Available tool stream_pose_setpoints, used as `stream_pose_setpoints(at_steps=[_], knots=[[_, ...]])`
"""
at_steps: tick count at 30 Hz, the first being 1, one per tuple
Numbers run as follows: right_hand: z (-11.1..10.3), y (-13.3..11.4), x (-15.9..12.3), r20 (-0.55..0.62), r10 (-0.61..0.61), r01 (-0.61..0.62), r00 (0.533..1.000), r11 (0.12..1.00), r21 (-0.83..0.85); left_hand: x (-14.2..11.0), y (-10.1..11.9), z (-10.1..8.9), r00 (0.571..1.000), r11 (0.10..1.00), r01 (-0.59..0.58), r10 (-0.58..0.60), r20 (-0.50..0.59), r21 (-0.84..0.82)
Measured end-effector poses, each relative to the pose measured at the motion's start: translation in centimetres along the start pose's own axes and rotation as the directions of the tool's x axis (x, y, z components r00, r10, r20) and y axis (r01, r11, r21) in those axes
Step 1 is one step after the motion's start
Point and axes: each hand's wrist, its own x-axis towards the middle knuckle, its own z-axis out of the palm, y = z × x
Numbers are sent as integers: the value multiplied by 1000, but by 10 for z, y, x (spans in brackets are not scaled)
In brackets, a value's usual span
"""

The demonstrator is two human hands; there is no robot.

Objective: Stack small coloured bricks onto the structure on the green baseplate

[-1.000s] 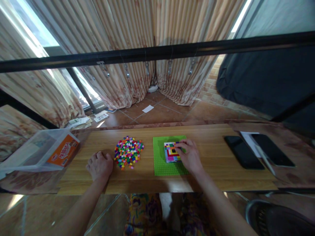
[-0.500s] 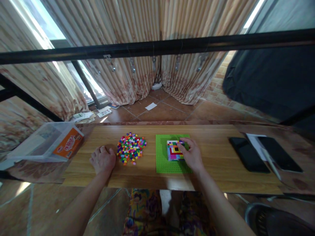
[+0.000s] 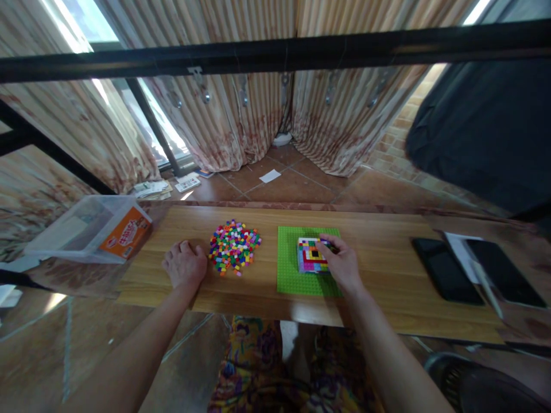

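Note:
My right hand is over the right side of a multicoloured block build, its thumb and forefinger pinched at the top edge. A small dark-blue building brick seems to show between the fingertips; the fingers partly hide it. The build has a white top edge and a red, yellow and black square pattern. Beneath it lies a green studded baseplate. My left hand rests palm down on the wooden table with loosely bent fingers, holding nothing. Just right of it spreads a pile of small coloured bricks.
A clear plastic box with an orange label stands at the table's left end. Two black phones, a white paper and a pale pen-like stick lie at the right. A black bar crosses beyond the table.
The view has shifted, so the table appears slightly higher and further right. My right hand stays at the build's upper right edge with small finger movements. My left hand keeps its place.

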Motion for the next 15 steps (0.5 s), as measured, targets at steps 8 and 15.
stream_pose_setpoints(at_steps=[8,15], knots=[[-2,4,2,14,50,-52,999,993,109,-2,2,-2,1000,1000,0,0,-4,-9],[-20,-6,-10,-222,-13,67,975,970,235,-2,0,0,1000,998,-23,22,-10,-65]])
